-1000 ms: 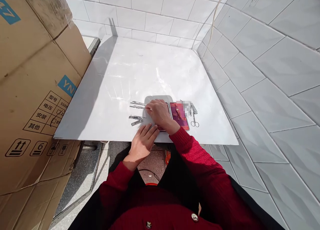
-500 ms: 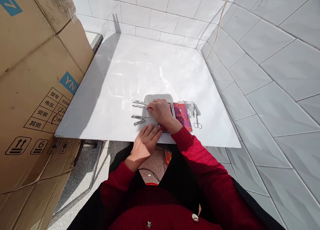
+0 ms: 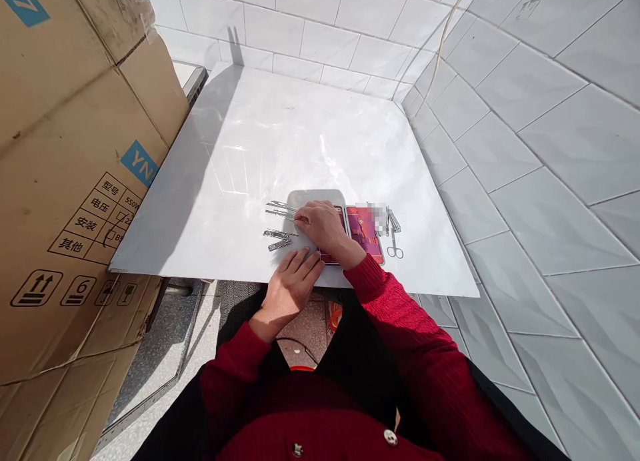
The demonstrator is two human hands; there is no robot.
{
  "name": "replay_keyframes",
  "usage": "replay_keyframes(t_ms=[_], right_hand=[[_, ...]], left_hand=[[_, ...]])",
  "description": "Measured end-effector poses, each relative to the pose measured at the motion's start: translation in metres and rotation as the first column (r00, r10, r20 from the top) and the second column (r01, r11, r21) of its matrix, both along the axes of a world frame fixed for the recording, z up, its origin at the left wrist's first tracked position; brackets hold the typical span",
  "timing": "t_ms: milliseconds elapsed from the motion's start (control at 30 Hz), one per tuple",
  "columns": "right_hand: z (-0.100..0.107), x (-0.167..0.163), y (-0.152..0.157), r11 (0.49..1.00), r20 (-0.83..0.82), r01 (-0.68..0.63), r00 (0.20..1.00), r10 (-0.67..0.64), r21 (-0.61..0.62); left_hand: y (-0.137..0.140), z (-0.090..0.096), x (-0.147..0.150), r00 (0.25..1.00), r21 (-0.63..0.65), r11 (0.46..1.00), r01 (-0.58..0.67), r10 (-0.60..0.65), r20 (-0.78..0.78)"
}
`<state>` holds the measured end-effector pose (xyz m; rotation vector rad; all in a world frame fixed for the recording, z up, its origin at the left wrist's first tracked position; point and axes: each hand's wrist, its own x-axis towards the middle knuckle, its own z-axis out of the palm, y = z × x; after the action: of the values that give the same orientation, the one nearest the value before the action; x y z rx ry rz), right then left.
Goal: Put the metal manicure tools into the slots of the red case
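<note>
A manicure case [image 3: 356, 222] with a red and purple lining lies spread open near the table's front edge. My right hand [image 3: 323, 226] reaches across its left half and hides much of it. Its thumb and fingertips are pinched by the thin metal manicure tools [image 3: 280, 206]; what is between them is too small to make out. My left hand [image 3: 294, 281] lies with fingers stretched out, fingertips at the case's lower left edge. Left of the hands lie nail clippers [image 3: 279, 245]. To the case's right are small scissors [image 3: 395, 251] and more clippers [image 3: 394, 219].
The white table [image 3: 280, 134] meets a tiled wall [image 3: 320, 44] behind and another tiled wall [image 3: 540, 181] on the right. Large cardboard boxes [image 3: 60, 161] rise along the left side. A thin cable [image 3: 440, 47] hangs in the far right corner.
My right hand has barely shifted and stays pinched at the same spot. The left hand rests as before. The camera view has moved slightly.
</note>
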<state>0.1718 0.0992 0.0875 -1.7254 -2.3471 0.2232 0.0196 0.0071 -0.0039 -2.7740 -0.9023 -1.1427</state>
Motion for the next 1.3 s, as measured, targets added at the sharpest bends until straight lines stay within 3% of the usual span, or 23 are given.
replay_keyframes(t_ms=[300,833,1300], right_hand=[[-0.003,-0.003,0.002,0.998,0.087,-0.067,0.994,0.066,0.010],[0.008,-0.005,0.004,0.997,0.010,-0.078,0.997,0.078,-0.005],[0.012,-0.013,0.031,0.999,0.185,-0.034,0.982,0.036,-0.014]], left_hand=[[0.001,0.000,0.000,1.000,0.009,1.000,-0.002,0.002,0.000],[0.000,-0.002,0.000,1.000,0.023,1.000,0.004,-0.004,0.009],[-0.001,-0.003,0.000,1.000,0.005,1.000,-0.009,0.009,-0.028]])
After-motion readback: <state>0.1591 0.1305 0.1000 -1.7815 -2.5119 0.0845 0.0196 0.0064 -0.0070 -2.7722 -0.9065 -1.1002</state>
